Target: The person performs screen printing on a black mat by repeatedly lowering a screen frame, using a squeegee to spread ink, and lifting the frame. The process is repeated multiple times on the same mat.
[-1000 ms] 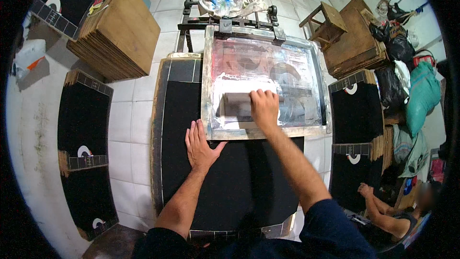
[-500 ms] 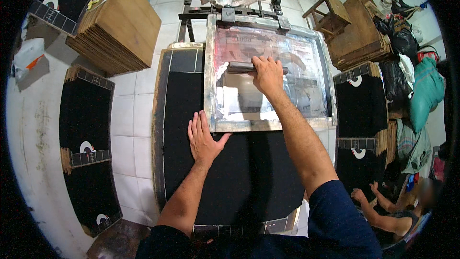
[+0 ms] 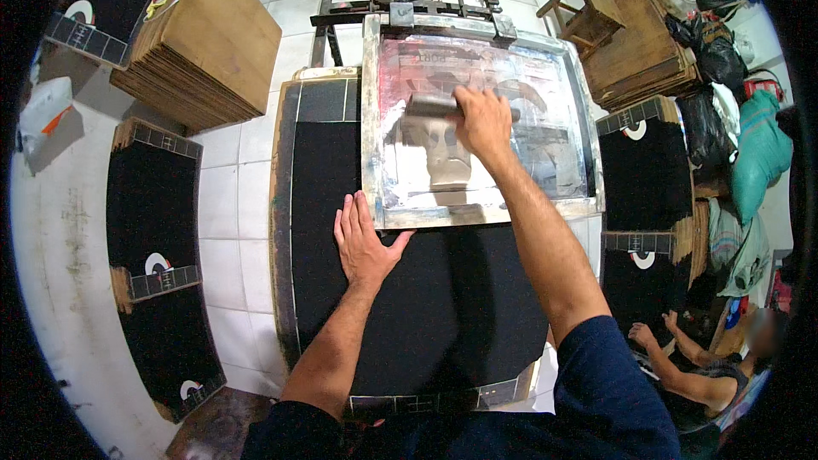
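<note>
My right hand (image 3: 486, 123) is wrapped round the dark handle of a squeegee (image 3: 432, 106), which lies crosswise on the mesh of a screen-printing frame (image 3: 481, 216). Pale ink smears and reddish stains cover the mesh, and a dark design shows through it. The squeegee looks slightly blurred. My left hand (image 3: 366, 243) lies flat with fingers extended on the black fabric (image 3: 409, 315), its fingertips and thumb beside the frame's near left corner. Fabric under the frame is hidden.
Black printed panels (image 3: 153, 196) lie along the left and right. A stack of brown boards (image 3: 213, 43) stands far left, a wooden stool (image 3: 588, 17) far right. A metal clamp stand (image 3: 366, 17) holds the frame's far edge. Another person (image 3: 690, 375) sits at the lower right.
My right hand and the squeegee have shifted slightly away from me and to the right across the mesh. My left hand stays by the frame corner. The whole view has shifted a little.
</note>
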The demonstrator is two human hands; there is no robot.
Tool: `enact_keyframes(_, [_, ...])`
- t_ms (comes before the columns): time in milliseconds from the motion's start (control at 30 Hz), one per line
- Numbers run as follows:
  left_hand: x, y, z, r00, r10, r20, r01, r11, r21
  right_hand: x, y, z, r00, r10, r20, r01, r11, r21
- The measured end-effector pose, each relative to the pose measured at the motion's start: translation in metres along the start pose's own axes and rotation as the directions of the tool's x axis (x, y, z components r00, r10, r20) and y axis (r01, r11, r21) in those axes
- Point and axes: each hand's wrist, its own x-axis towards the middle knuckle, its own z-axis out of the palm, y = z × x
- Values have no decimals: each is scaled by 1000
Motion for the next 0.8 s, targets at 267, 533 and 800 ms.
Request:
enact_keyframes(267, [1, 3, 0, 998, 21, -55, -20, 999, 25, -57, -12, -10, 999, -42, 17, 42, 999, 4])
enact_keyframes(533, [5, 3, -2, 997, -23, -70, 9, 980, -199, -142, -29, -24, 999, -50, -1, 50, 998, 24])
enact_keyframes(800, [8, 3, 10, 992, -100, -71, 72, 942, -327, -139, -23, -27, 997, -60, 45, 58, 997, 42])
